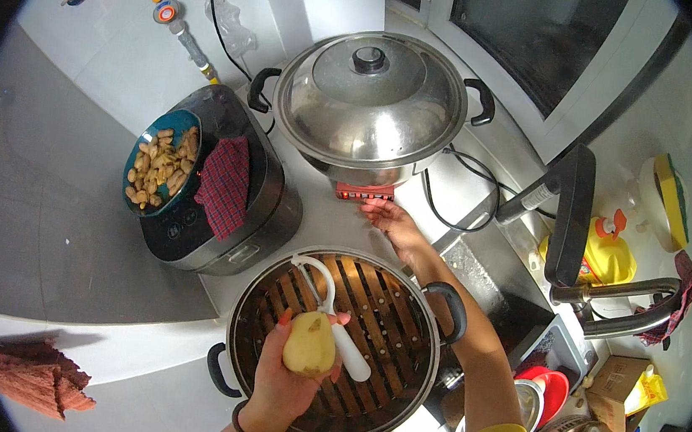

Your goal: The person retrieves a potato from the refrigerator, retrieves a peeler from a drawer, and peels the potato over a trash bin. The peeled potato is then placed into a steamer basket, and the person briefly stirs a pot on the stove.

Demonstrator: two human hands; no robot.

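Observation:
My left hand (284, 393) holds a peeled potato (309, 346) that has a small brown spot near its top. A white peeler (351, 349) is also in this hand, its handle slanting behind the potato. Both are above a round steamer pot (429, 383) with a slatted wooden rack (398, 323) inside. My right hand (399, 225) reaches forward over the pot's right side. Its fingertips are at the red control panel (348, 191), where small lights glow, on an electric pot (366, 174) under a domed steel lid (363, 116).
At left, a teal bowl (132, 203) of peanuts and a checked cloth (224, 187) rest on a dark rice cooker (271, 208). A sink (473, 273), faucet (616, 292) and yellow bottle (611, 253) are at right. A black cord (433, 200) loops nearby.

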